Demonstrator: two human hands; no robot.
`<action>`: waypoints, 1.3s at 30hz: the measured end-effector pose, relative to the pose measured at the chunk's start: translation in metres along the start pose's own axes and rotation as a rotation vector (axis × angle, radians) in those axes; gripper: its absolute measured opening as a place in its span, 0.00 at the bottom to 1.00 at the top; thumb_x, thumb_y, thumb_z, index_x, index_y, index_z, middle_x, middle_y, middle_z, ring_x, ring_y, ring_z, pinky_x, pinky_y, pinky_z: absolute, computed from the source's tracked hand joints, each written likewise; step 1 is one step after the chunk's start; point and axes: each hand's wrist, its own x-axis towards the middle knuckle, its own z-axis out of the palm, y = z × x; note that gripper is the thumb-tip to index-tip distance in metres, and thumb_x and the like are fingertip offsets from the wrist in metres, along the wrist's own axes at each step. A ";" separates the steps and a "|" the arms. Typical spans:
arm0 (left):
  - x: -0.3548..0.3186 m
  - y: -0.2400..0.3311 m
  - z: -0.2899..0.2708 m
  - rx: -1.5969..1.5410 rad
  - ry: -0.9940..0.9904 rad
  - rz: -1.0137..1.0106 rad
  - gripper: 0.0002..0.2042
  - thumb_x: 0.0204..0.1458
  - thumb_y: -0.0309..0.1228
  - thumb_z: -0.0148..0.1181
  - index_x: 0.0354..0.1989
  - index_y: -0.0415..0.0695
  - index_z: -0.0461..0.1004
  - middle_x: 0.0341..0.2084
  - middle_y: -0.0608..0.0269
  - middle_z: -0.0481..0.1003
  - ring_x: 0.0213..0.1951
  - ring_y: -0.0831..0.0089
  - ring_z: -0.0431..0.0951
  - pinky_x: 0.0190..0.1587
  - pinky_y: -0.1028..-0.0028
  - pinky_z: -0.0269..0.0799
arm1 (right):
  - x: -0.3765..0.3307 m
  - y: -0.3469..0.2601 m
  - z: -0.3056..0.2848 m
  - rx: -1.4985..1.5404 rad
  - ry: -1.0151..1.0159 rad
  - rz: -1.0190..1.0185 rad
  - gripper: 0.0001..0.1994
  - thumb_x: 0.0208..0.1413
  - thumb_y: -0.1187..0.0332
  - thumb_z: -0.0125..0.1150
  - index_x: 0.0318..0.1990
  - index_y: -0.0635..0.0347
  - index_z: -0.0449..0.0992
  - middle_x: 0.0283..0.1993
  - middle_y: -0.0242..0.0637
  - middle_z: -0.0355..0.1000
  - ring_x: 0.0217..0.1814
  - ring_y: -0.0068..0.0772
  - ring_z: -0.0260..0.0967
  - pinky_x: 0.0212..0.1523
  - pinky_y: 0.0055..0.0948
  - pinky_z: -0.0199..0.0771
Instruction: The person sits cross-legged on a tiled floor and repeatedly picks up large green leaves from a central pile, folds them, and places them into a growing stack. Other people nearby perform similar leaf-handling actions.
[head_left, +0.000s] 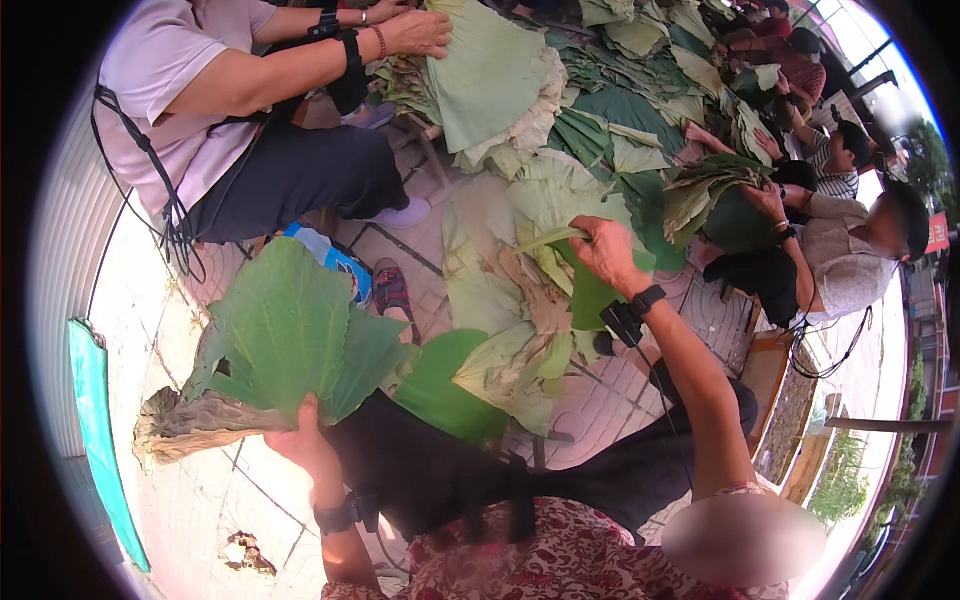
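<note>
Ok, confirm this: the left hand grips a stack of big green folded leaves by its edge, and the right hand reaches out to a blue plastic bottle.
Wrong on one point. In the head view the right hand reaches a pale green leaf on the pile, not a bottle. The left hand does grip the stack of big green folded leaves by its edge.
</note>
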 end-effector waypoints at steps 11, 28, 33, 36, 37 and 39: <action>-0.004 0.008 0.006 -0.038 0.015 0.007 0.12 0.45 0.24 0.65 0.37 0.29 0.74 0.32 0.57 0.78 0.33 0.71 0.75 0.41 0.71 0.71 | 0.006 0.041 -0.006 -0.401 0.098 -0.224 0.17 0.47 0.71 0.61 0.48 0.53 0.76 0.48 0.37 0.70 0.52 0.43 0.67 0.49 0.37 0.66; -0.002 0.008 0.012 0.035 -0.001 0.080 0.10 0.46 0.19 0.64 0.36 0.28 0.75 0.34 0.58 0.78 0.35 0.71 0.75 0.43 0.73 0.70 | -0.218 0.058 0.226 0.165 -0.590 0.200 0.16 0.45 0.69 0.60 0.45 0.60 0.76 0.46 0.51 0.74 0.50 0.57 0.71 0.49 0.46 0.72; -0.005 0.002 0.004 0.082 0.038 0.066 0.14 0.45 0.20 0.65 0.40 0.27 0.74 0.38 0.55 0.77 0.38 0.70 0.75 0.46 0.73 0.69 | -0.203 -0.022 0.231 0.115 -0.576 -0.030 0.28 0.44 0.71 0.60 0.58 0.61 0.68 0.57 0.50 0.68 0.61 0.57 0.63 0.57 0.47 0.68; -0.004 0.003 0.007 0.107 0.044 0.076 0.16 0.44 0.21 0.66 0.41 0.26 0.74 0.39 0.54 0.77 0.39 0.69 0.75 0.48 0.72 0.69 | -0.200 -0.039 0.253 0.051 -0.567 -0.203 0.31 0.44 0.72 0.59 0.61 0.58 0.65 0.60 0.48 0.66 0.63 0.54 0.62 0.58 0.47 0.67; -0.003 0.006 0.010 0.117 0.038 0.088 0.16 0.44 0.21 0.67 0.41 0.26 0.74 0.39 0.54 0.77 0.39 0.69 0.75 0.48 0.72 0.69 | -0.203 -0.041 0.266 0.029 -0.518 -0.233 0.31 0.45 0.72 0.58 0.62 0.58 0.65 0.60 0.49 0.66 0.62 0.53 0.64 0.58 0.46 0.67; -0.005 0.010 0.011 0.143 0.022 0.084 0.15 0.45 0.19 0.64 0.42 0.26 0.73 0.39 0.54 0.77 0.39 0.68 0.75 0.48 0.72 0.69 | -0.200 -0.054 0.277 -0.053 -0.551 -0.267 0.29 0.45 0.73 0.57 0.61 0.59 0.66 0.59 0.50 0.67 0.60 0.51 0.66 0.57 0.45 0.68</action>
